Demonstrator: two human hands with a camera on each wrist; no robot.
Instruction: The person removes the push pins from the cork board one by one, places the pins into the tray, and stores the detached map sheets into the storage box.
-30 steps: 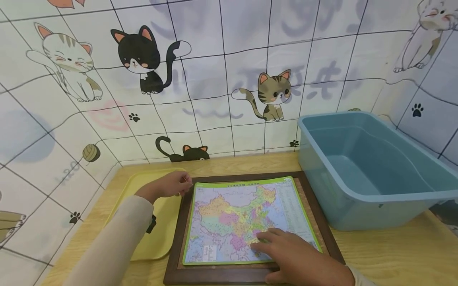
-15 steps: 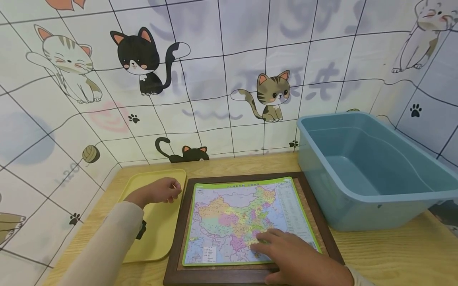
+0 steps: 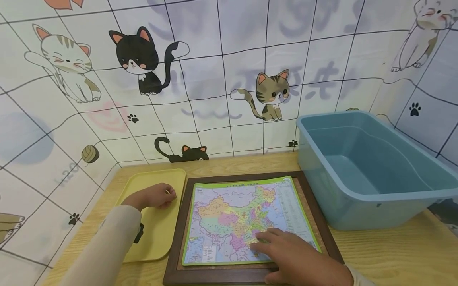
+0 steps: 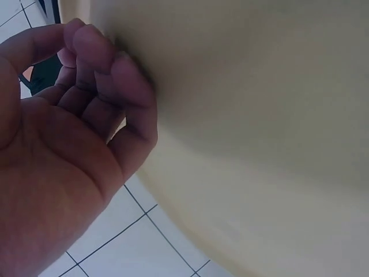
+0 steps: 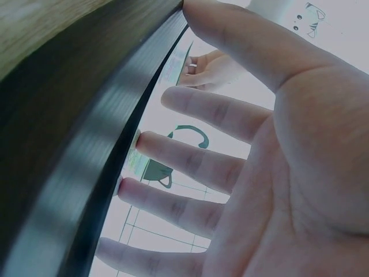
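Map point(image 3: 229, 218) under R hand point(image 3: 295, 254) — fingers apart, L hand point(image 3: 154, 196) over tray point(image 3: 157, 238) — curled, grip unclear

The left hand point(image 3: 155, 196) is curled in a pinch-like pose; the right hand point(image 3: 295, 252) spreads, palm down.
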